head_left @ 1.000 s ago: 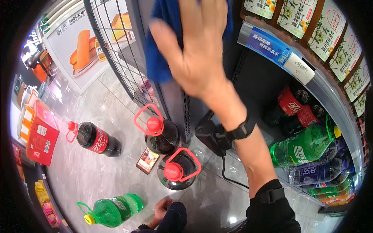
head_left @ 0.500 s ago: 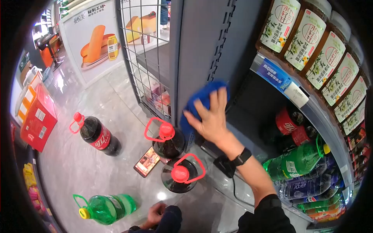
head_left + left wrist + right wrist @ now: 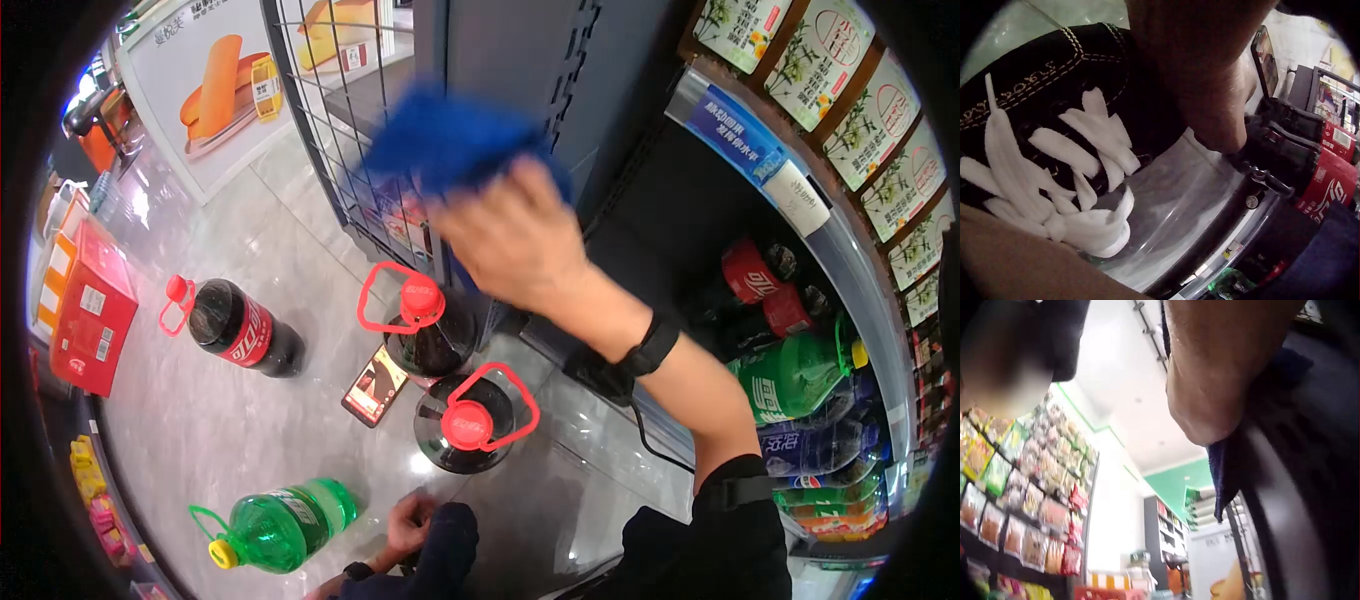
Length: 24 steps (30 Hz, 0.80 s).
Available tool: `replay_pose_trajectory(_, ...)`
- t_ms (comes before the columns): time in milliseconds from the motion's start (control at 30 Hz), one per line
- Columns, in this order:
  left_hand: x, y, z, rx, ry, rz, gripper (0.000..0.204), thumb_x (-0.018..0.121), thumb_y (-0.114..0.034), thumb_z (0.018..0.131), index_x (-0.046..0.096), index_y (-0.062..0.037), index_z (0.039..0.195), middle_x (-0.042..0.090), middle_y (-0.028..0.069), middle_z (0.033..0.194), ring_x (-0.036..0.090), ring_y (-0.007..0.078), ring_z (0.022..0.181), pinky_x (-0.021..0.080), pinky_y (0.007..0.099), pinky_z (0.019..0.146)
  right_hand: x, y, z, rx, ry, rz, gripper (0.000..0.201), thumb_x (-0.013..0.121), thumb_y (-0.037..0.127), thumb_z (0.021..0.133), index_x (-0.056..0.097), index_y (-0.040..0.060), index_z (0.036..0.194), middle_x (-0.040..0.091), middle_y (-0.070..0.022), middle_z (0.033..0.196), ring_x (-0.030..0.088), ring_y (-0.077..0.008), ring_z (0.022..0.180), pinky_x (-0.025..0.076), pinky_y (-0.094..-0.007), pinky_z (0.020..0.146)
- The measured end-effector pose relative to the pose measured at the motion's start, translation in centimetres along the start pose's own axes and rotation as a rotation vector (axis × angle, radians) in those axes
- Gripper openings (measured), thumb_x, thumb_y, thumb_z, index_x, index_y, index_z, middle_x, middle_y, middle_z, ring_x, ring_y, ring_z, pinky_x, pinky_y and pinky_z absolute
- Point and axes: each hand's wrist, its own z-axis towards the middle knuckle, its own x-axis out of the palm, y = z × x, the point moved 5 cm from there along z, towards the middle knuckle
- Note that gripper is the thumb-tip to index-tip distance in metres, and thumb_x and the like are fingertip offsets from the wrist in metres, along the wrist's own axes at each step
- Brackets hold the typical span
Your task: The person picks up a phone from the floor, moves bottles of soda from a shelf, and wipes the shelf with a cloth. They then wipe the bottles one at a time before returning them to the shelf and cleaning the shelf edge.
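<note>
My right hand (image 3: 520, 240) grips a blue cloth (image 3: 450, 135) in front of the grey shelf upright (image 3: 500, 50); hand and cloth are blurred by motion. In the right wrist view a dark blue corner of the cloth (image 3: 1224, 478) hangs below the hand, beside the dark panel. Low down by my knee (image 3: 450, 535), my left hand (image 3: 410, 522) hangs with loosely curled fingers and nothing in them. The left wrist view has it beside a black shoe (image 3: 1029, 81) with white laces (image 3: 1104, 134). Two cola bottles with red handles (image 3: 465, 425) (image 3: 435, 340) stand below the right hand.
A phone (image 3: 375, 385) lies on the floor beside another cola bottle (image 3: 240, 328) and a green soda bottle (image 3: 290, 525). Right, a shelf holds lying bottles (image 3: 790, 380) behind a clear rail (image 3: 870, 250). A wire rack (image 3: 330, 130) and red box (image 3: 95, 310) stand left.
My right hand came down the upright with the cloth, then moved up and left, the cloth now lifting loosely from the fingers. My left hand stays by the knee.
</note>
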Motion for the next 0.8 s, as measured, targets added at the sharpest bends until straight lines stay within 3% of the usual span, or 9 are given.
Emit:
replay_pose_trajectory(67, -0.1, 0.6, 0.4, 0.039, -0.012, -0.001, 0.015, 0.065, -0.011, 0.073, 0.058, -0.0027, 0.083, 0.051, -0.003, 0.065, 0.043, 0.0042, 0.057, 0.035, 0.0192, 0.051, 1.8, 2.8, -5.5, -0.202, 0.214, 0.043, 0.028, 0.056, 0.02, 0.067, 0.058, 0.0162, 0.095, 0.053, 0.0007, 0.094, 0.05, -0.0129, 0.088, 0.039, -0.0289, 0.083)
replay_pose_trajectory(200, 0.1, -0.3, 0.2, 0.02, -0.038, -0.022, 0.017, 0.066, -0.012, 0.072, 0.057, -0.0025, 0.083, 0.05, -0.0034, 0.066, 0.044, 0.0042, 0.059, 0.036, 0.0201, 0.052, 4.1, 5.5, -11.0, -0.126, 0.25, 0.127, 0.036, 0.056, 0.021, 0.067, 0.058, 0.0152, 0.103, 0.051, 0.0008, 0.111, 0.046, -0.0111, 0.102, 0.035, -0.0389, 0.092)
replay_pose_trajectory(367, 0.0, -1.1, 0.4, -0.023, 0.02, 0.09, 0.019, 0.066, -0.01, 0.073, 0.057, -0.0018, 0.086, 0.051, -0.0037, 0.069, 0.046, 0.0046, 0.063, 0.036, 0.0196, 0.055, 6.8, 7.8, -14.6, 0.262, 0.402, 0.233, 0.039, 0.053, 0.021, 0.07, 0.056, 0.0184, 0.109, 0.052, 0.0012, 0.107, 0.048, -0.0168, 0.1, 0.034, -0.0401, 0.095)
replay_pose_trajectory(400, 0.0, -1.0, 0.3, -0.024, 0.018, 0.083, 0.019, 0.066, -0.01, 0.073, 0.057, -0.0017, 0.087, 0.051, -0.0038, 0.07, 0.046, 0.0047, 0.065, 0.036, 0.0192, 0.057, 8.4, 8.1, -15.2, 0.597, 0.094, 0.571, 0.039, 0.056, 0.012, 0.068, 0.056, 0.0151, 0.107, 0.049, -0.0054, 0.107, 0.049, -0.0246, 0.098, 0.037, -0.0414, 0.091)
replay_pose_trajectory(567, 0.2, -0.7, 0.1, -0.072, -0.037, 0.135, 0.018, 0.064, -0.008, 0.074, 0.057, -0.0011, 0.089, 0.051, -0.0034, 0.071, 0.047, 0.0058, 0.067, 0.036, 0.0193, 0.059, 6.8, 11.8, -20.4, 0.851, -0.125, 0.583, 0.052, 0.055, -0.009, 0.066, 0.045, 0.0076, 0.114, 0.038, -0.0184, 0.119, 0.046, -0.0367, 0.104, 0.037, -0.0403, 0.094)
replay_pose_trajectory(633, -0.4, 1.1, 0.6, -0.132, -0.047, 0.047, 0.018, 0.062, -0.007, 0.074, 0.057, -0.0011, 0.09, 0.051, -0.0031, 0.071, 0.047, 0.0061, 0.067, 0.036, 0.0197, 0.06, 8.6, 13.5, -24.3, 1.182, -0.002, 0.705, 0.053, 0.054, -0.011, 0.068, 0.039, 0.0067, 0.116, 0.039, -0.0211, 0.116, 0.042, -0.0402, 0.108, 0.035, -0.0407, 0.094)
replay_pose_trajectory(700, -1.2, 3.6, 0.6, -0.2, -0.036, 0.003, 0.018, 0.061, -0.007, 0.073, 0.058, -0.0014, 0.09, 0.051, -0.0021, 0.071, 0.048, 0.007, 0.068, 0.037, 0.0204, 0.062, 9.0, 13.0, -25.3, 1.228, 0.091, 0.817, 0.051, 0.053, -0.009, 0.07, 0.037, 0.0048, 0.115, 0.042, -0.0235, 0.111, 0.042, -0.0416, 0.106, 0.036, -0.0413, 0.09)
replay_pose_trajectory(767, -1.4, 4.7, 0.6, -0.246, -0.033, -0.056, 0.02, 0.062, -0.01, 0.073, 0.058, -0.0018, 0.09, 0.052, -0.0018, 0.071, 0.049, 0.0077, 0.068, 0.037, 0.0207, 0.062, 10.8, 12.3, -26.0, 1.42, 0.375, 1.07, 0.057, 0.064, 0.0, 0.069, 0.033, 0.0027, 0.117, 0.045, -0.028, 0.11, 0.044, -0.0417, 0.107, 0.039, -0.0395, 0.086)
replay_pose_trajectory(800, -1.6, 4.9, 0.6, -0.269, -0.033, -0.084, 0.021, 0.062, -0.011, 0.072, 0.058, -0.002, 0.09, 0.052, -0.0016, 0.071, 0.049, 0.008, 0.068, 0.037, 0.0208, 0.063, 11.6, 11.9, -25.2, 1.358, 0.412, 1.052, 0.057, 0.064, 0.004, 0.07, 0.033, -0.0011, 0.118, 0.045, -0.0307, 0.111, 0.045, -0.0423, 0.106, 0.04, -0.0412, 0.08)
